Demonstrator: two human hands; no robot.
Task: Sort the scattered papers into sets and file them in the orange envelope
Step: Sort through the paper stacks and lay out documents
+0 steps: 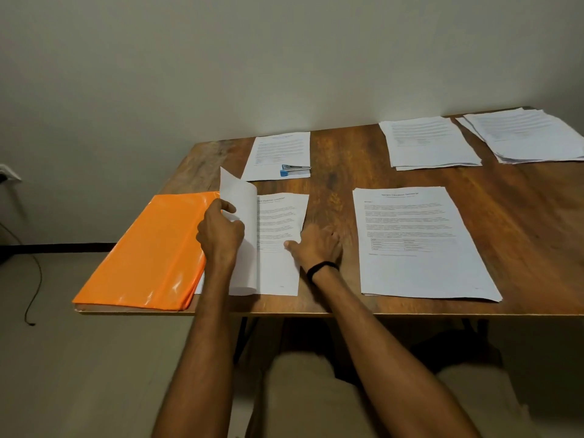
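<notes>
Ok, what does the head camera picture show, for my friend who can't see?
A person's left hand lifts the top pages of a paper set beside the orange envelope, while the right hand presses on its right edge. A blue stapler lies on another sheet behind, and three more piles sit on the wooden table.

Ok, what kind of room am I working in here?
Probably a plain home or office room: a wooden table against a bare wall, with printed papers, a stapler and an orange envelope on it.
</notes>
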